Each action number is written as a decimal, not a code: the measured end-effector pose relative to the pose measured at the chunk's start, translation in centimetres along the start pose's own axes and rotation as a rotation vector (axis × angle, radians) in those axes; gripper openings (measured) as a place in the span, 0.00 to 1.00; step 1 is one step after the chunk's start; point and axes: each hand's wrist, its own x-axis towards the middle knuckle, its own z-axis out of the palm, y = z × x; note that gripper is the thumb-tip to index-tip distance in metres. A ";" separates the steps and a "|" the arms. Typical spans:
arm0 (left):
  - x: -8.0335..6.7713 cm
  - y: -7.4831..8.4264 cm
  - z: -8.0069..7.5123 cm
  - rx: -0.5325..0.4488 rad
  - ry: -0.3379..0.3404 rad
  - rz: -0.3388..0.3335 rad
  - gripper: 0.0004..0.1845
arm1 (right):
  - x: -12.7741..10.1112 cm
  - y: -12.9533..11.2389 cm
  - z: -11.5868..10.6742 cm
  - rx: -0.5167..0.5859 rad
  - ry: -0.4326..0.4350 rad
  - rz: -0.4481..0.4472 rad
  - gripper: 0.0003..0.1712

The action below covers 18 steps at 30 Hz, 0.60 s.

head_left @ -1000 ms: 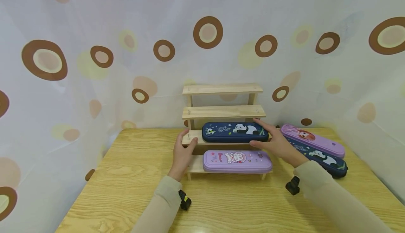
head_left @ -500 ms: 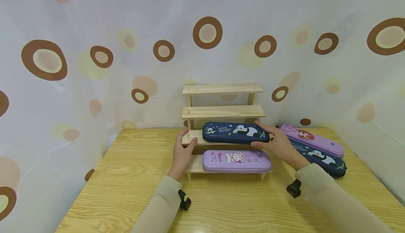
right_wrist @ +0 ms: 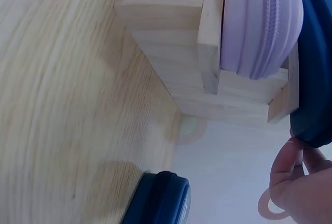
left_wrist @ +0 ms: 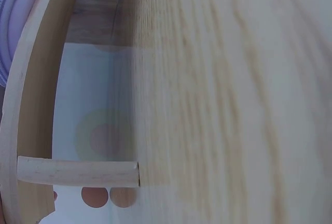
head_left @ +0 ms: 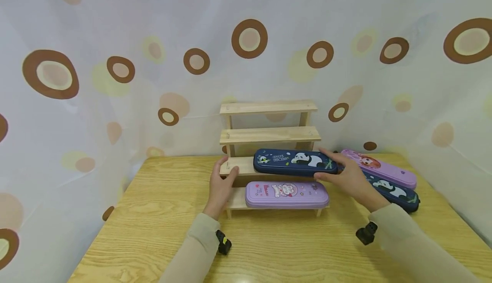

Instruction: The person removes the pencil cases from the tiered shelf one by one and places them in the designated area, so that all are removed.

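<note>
Navy panda case (head_left: 295, 162): shifted rightward along its shelf over the last second by the right hand (head_left: 353, 182); its right end is now held out past the shelf's right edge.
Right-hand grip: that end is pinched, with the thumb in front and fingers behind.
Left hand (head_left: 220, 188): kept at the same shelf's left end, which is clasped between thumb and fingers.
Wooden rack (head_left: 269, 135): stood near the rear edge of the worktop (head_left: 153, 231), built in four stepped shelves; the second lowest is spanned by the navy case, whether touching or lifted cannot be told.
Lilac rabbit case (head_left: 287, 194): set on the lowest shelf, out to its right edge.
Worktop's right rear corner: another navy case (head_left: 393, 188) is laid slantwise nearby, a lilac cartoon-girl case (head_left: 386, 170) just behind it.
</note>
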 end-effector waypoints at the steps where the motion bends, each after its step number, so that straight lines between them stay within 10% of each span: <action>1: 0.0 0.0 0.0 -0.003 -0.001 0.004 0.29 | -0.1 0.1 -0.1 0.001 0.003 0.002 0.52; 18: -0.1 0.1 -0.2 -0.023 -0.021 0.003 0.30 | -2.2 2.0 -2.9 -0.027 0.070 -0.030 0.49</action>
